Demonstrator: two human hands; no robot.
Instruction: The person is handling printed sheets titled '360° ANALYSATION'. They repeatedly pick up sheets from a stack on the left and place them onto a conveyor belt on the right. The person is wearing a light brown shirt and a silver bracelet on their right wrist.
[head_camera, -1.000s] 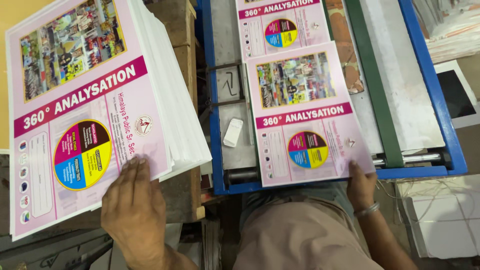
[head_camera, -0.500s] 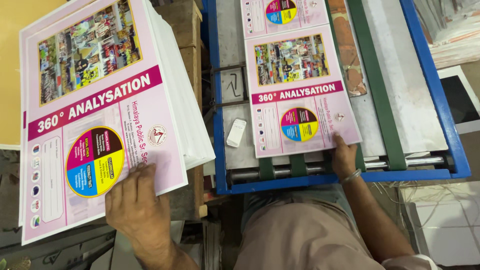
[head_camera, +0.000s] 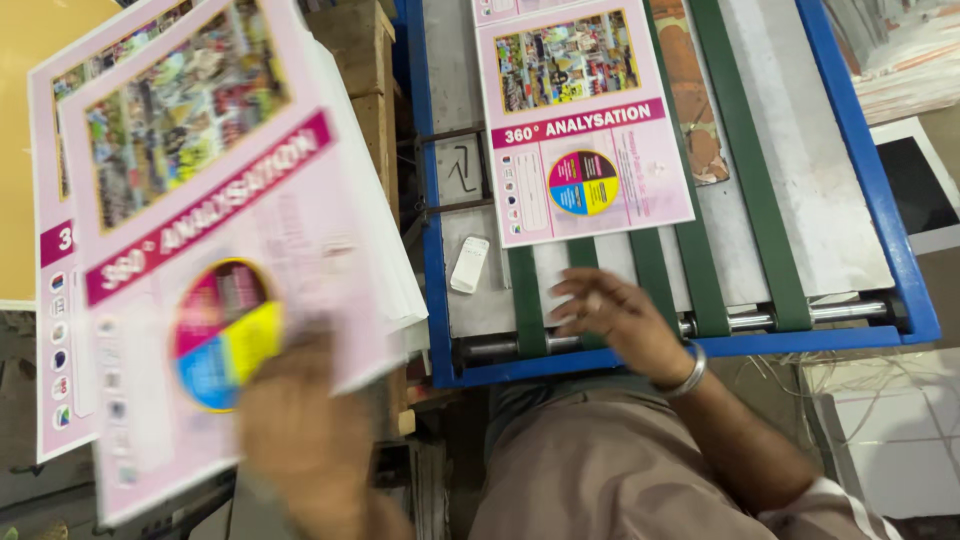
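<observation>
Two pink printed sheets in play: lifted sheet (head_camera: 215, 270) pinched at its near edge by blurred left hand (head_camera: 300, 430), long axis tilted away rightward above the stack (head_camera: 60, 300); second sheet (head_camera: 580, 125) flat on green belts (head_camera: 650, 270), photo end far, beyond released, spread right hand (head_camera: 615, 320). Small white block (head_camera: 468, 264) on blue-framed table (head_camera: 435, 250).

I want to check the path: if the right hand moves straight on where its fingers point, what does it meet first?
Probably the small white block on the metal bed; the right hand points left over the green belts. Height is unclear.
</observation>
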